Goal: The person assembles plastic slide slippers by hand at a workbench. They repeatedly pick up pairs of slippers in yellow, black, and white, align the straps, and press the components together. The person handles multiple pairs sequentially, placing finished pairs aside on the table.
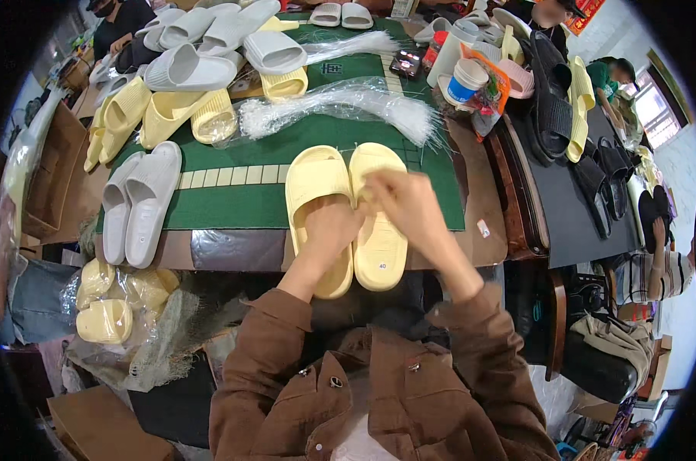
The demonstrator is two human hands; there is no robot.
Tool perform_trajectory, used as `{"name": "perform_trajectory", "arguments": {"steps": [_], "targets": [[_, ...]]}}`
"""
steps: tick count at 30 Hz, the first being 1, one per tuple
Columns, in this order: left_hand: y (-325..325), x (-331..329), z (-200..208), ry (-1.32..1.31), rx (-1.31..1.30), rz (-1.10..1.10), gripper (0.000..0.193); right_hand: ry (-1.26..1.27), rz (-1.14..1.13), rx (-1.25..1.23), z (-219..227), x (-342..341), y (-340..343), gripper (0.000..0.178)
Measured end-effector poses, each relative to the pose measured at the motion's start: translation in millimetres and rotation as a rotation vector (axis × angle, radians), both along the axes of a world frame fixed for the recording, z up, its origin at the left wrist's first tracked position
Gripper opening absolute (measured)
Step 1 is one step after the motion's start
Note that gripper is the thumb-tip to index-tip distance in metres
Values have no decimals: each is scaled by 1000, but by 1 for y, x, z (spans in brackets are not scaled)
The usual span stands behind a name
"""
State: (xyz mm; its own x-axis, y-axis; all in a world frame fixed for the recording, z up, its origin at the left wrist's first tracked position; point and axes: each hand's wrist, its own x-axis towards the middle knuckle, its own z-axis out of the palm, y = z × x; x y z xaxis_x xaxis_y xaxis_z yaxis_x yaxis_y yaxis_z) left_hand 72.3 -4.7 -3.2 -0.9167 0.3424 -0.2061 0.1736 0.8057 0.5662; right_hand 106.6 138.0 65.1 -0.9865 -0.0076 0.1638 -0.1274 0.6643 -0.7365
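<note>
A pair of pale yellow slide slippers lies side by side at the table's front edge, toes pointing away from me. My left hand [333,223] reaches in under the strap of the left yellow slipper [314,170], and that strap hides its fingertips. Over the right yellow slipper [380,257], my right hand [406,201] is closed in a pinch at the inner side of the strap, beside the left slipper. Whatever it pinches is too small to make out. Thin clear ends stick up near both toes.
Bundles of clear plastic ties [340,107] lie beyond the slippers on a green mat [248,207]. A grey slipper pair [153,200] stands left, with piled grey and yellow slippers behind. A paper cup [466,81] is at right. Black slippers [551,100] lie farther right; people sit around.
</note>
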Motion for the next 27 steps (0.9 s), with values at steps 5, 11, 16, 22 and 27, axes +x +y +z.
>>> {"name": "perform_trajectory", "arguments": {"steps": [5,11,16,22,27], "targets": [[8,1,-8,229,44,73,56,174,-83,74,-28,-95,19,21],[3,3,-6,197,91,85,55,-26,-106,354,-48,-124,7,16],[5,3,2,177,33,78,54,58,-24,-27,-47,-121,2,18],[7,4,-1,201,53,98,52,-156,31,-202,-35,-118,-2,20],[3,2,-5,176,45,79,53,-71,65,-121,-44,-115,-4,19]]}}
